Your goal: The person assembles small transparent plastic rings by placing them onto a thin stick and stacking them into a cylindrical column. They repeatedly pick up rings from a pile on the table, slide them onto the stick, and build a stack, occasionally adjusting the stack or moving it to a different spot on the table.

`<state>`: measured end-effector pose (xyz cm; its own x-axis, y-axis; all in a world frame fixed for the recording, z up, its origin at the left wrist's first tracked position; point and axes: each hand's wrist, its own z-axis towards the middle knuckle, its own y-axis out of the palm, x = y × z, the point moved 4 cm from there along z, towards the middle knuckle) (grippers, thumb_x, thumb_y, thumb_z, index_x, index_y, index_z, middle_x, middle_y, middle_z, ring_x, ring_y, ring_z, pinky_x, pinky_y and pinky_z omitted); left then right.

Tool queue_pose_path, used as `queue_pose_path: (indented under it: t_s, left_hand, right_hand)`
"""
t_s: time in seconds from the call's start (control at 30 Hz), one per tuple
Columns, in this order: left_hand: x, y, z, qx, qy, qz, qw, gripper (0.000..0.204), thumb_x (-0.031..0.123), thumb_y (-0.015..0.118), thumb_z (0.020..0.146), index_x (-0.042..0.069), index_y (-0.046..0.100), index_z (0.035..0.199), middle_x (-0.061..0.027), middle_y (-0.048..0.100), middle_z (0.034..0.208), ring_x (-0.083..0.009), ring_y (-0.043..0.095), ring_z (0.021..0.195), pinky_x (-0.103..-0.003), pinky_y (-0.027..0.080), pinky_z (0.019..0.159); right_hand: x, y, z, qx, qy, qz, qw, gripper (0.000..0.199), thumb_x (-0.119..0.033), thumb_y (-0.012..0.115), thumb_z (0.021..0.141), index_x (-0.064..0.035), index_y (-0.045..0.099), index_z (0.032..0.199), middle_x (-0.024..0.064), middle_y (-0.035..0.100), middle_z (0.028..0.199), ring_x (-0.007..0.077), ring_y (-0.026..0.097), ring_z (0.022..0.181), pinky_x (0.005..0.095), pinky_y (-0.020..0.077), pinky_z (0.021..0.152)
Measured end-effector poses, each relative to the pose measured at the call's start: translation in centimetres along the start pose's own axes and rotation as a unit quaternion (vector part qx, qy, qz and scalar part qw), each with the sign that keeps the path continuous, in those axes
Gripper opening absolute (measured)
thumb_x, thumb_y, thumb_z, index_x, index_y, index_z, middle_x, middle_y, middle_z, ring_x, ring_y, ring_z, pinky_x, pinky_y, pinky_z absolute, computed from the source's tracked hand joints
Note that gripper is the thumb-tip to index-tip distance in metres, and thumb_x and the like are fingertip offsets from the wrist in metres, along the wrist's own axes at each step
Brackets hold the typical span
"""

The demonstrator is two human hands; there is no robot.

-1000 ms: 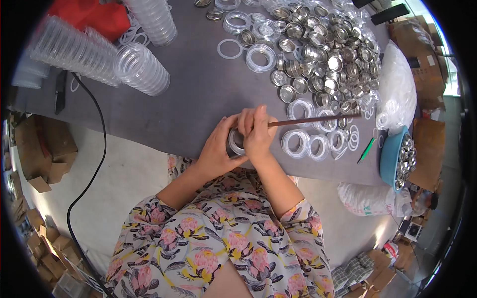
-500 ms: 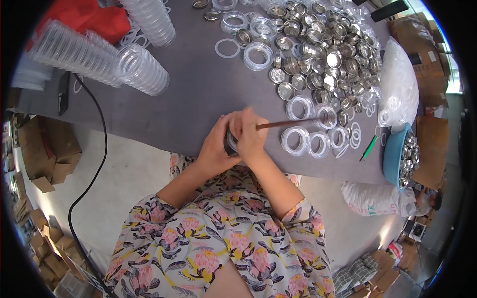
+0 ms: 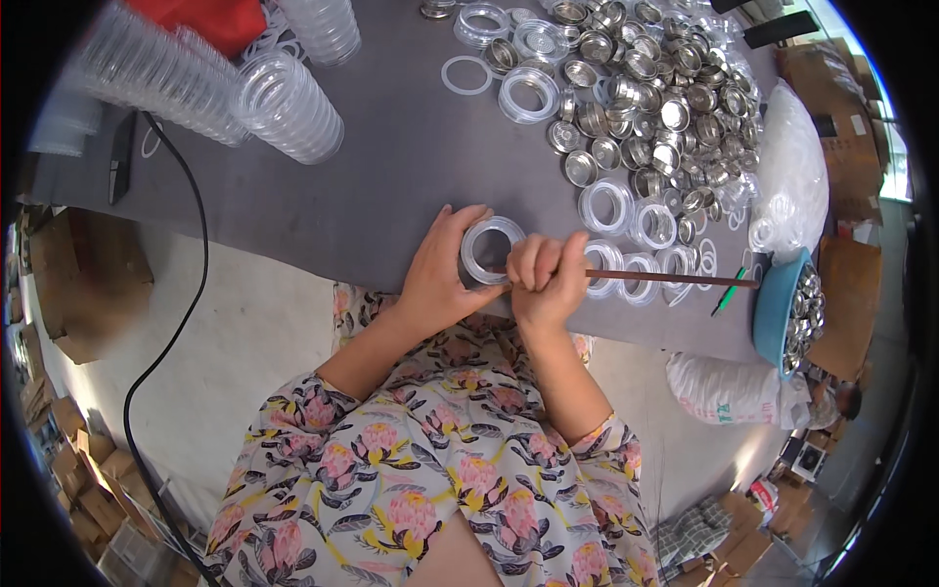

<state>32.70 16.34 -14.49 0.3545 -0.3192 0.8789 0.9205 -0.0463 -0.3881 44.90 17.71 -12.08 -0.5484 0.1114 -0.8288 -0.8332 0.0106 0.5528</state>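
At the near edge of the table my left hand (image 3: 435, 264) grips a clear plastic ring (image 3: 470, 250) by its left and lower sides, its round opening facing up. My right hand (image 3: 548, 277) is closed in a fist around a thin brown stick (image 3: 675, 279). The stick's long end points right, over several clear rings (image 3: 603, 207) on the table. Its short end comes out beside my right fist and reaches the ring's lower right rim; whether it touches I cannot tell.
Shiny metal cups (image 3: 675, 115) lie heaped at the far right. Stacked clear plastic rings (image 3: 290, 108) stand at the far left near a red cloth (image 3: 210, 24). A blue basin (image 3: 770, 308) of metal parts, a green-handled tool (image 3: 726, 296) and a plastic bag (image 3: 790, 176) are rightward. A black cable (image 3: 186, 333) hangs left.
My right hand has moved right and down off the ring, uncovering its opening. The stick has swung from slanting up to tilting slightly down. The view has shifted a little.
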Motion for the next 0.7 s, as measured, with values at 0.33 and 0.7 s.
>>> queue_pose_path:
  t_s: [0.33, 0.7]
  left_hand:
    - [-0.3, -0.1, -0.1, 0.005, 0.002, 0.007, 1.000, 0.078, 0.021, 0.078, 0.060, 0.003, 0.038, 0.124, -0.0131, 0.050, 0.120, -0.0315, 0.050, 0.112, -0.053, 0.027, 0.105]
    - [-0.3, 0.0, -0.1, 0.031, -0.016, 0.010, 0.999, 0.077, 0.022, 0.078, 0.060, 0.004, 0.038, 0.124, -0.0129, 0.051, 0.118, -0.0329, 0.049, 0.110, -0.053, 0.026, 0.105]
  right_hand:
    - [-0.1, 0.8, 1.2, 0.012, -0.015, -0.023, 1.000, 0.053, -0.030, 0.038, 0.098, -0.0048, 0.040, 0.052, 0.0018, 0.038, 0.047, 0.0113, 0.035, 0.043, 0.0264, 0.0270, 0.042]
    - [-5.3, 3.6, 0.6, -0.039, 0.126, -0.503, 0.854, 0.015, -0.006, 0.061, 0.084, -0.0006, 0.065, 0.097, -0.0021, 0.051, 0.059, 0.0037, 0.041, 0.055, 0.0207, 0.0336, 0.050]
